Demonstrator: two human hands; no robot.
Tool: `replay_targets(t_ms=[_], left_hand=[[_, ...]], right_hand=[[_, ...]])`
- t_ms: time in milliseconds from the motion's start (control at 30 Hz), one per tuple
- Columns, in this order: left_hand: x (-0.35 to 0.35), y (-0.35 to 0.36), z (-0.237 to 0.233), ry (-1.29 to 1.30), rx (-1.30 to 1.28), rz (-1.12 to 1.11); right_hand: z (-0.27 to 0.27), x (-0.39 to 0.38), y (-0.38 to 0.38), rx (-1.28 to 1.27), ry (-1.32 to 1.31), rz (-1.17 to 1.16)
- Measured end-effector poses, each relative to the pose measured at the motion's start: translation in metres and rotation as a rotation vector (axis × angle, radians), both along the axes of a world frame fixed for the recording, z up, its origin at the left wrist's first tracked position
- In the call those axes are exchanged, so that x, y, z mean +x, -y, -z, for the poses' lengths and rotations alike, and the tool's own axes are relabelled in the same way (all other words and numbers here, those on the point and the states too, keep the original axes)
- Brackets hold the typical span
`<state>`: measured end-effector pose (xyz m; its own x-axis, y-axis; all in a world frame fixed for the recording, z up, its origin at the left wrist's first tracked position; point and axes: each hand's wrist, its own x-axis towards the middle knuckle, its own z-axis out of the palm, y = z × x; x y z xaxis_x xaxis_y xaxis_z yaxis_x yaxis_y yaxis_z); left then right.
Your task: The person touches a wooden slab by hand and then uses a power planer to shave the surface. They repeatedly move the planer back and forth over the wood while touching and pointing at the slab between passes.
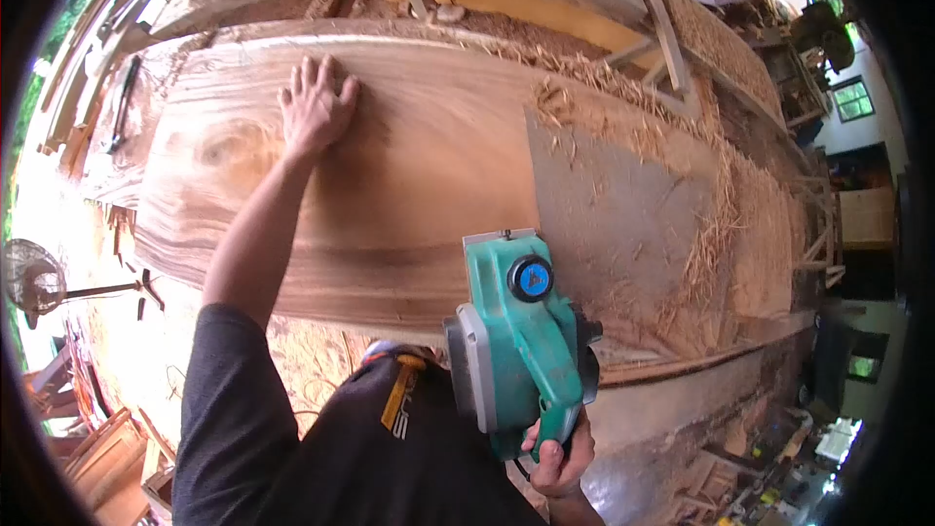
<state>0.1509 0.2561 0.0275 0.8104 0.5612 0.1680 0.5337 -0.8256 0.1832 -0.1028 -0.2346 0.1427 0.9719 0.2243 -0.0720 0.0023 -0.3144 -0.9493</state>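
Observation:
My left hand (317, 109) lies flat with its fingers spread on the upper part of a wide wooden board (419, 156) with dark grain and a knot. At the lower middle, my right hand (563, 453) is wrapped round the rear handle of a green electric planer (526, 341), which has a blue-centred knob. The planer is held close to my body, over the board's near edge. Right of the board's smooth face is a grey flat sheet (614, 214) with wood shavings scattered on it.
Curled shavings (716, 234) are heaped along the right side of the worktable. A dark tool (124, 102) lies at the upper left. A round fan (34, 278) stands at the far left. Wooden beams (654, 15) cross at the top, and cluttered items fill the lower right.

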Motion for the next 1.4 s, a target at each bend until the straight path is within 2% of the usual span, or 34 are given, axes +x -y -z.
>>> replay_targets(t_ms=[100, 267, 400, 567, 667, 800, 900, 967, 1000, 1033, 1100, 1167, 1233, 1333, 1400], left_hand=[[-0.004, -0.002, 0.008, 0.025, 0.033, 0.038], [-0.006, 0.009, -0.008, 0.094, -0.127, 0.005], [-0.005, 0.006, -0.002, 0.100, -0.117, -0.002], [-0.005, 0.005, -0.008, 0.081, -0.114, 0.003], [-0.006, 0.004, -0.003, 0.101, -0.110, 0.015], [-0.005, -0.001, -0.004, 0.109, -0.106, 0.018], [-0.008, 0.000, -0.010, 0.060, -0.094, 0.032], [-0.009, 0.003, -0.009, 0.082, -0.029, 0.048], [-0.010, 0.005, -0.014, 0.095, -0.077, 0.064], [-0.009, 0.006, 0.005, 0.242, 0.042, 0.115], [-0.030, 0.065, -0.038, 0.233, -0.257, 0.332], [-0.057, 0.135, -0.058, 0.158, -0.787, 0.781], [-0.069, 0.188, -0.076, 0.138, -0.678, 1.291], [-0.054, 0.216, -0.099, 0.164, -0.565, 1.398], [-0.034, 0.203, -0.101, 0.095, -0.433, 1.344]], right_hand=[[0.004, 0.039, -0.029, 0.034, -0.046, 0.020], [0.001, 0.124, -0.092, 0.114, 0.068, 0.009], [-0.011, 0.184, -0.138, 0.074, 0.105, -0.019], [-0.002, 0.261, -0.193, 0.151, 0.148, 0.011], [0.004, 0.299, -0.206, 0.202, 0.157, -0.067], [-0.002, 0.267, -0.187, 0.141, 0.165, -0.060], [-0.010, 0.192, -0.142, 0.097, 0.128, -0.022], [0.000, 0.129, -0.090, 0.092, 0.091, -0.064], [0.002, 0.093, -0.063, 0.053, 0.102, -0.055], [0.002, 0.059, -0.038, 0.015, 0.119, -0.058], [0.001, 0.001, 0.002, 0.007, -0.038, -0.069], [0.006, -0.022, 0.019, 0.002, -0.048, -0.052], [0.006, -0.022, 0.019, -0.008, -0.028, -0.053], [0.001, 0.009, -0.001, -0.018, 0.004, -0.052], [0.001, 0.035, -0.021, 0.013, 0.020, -0.048]])
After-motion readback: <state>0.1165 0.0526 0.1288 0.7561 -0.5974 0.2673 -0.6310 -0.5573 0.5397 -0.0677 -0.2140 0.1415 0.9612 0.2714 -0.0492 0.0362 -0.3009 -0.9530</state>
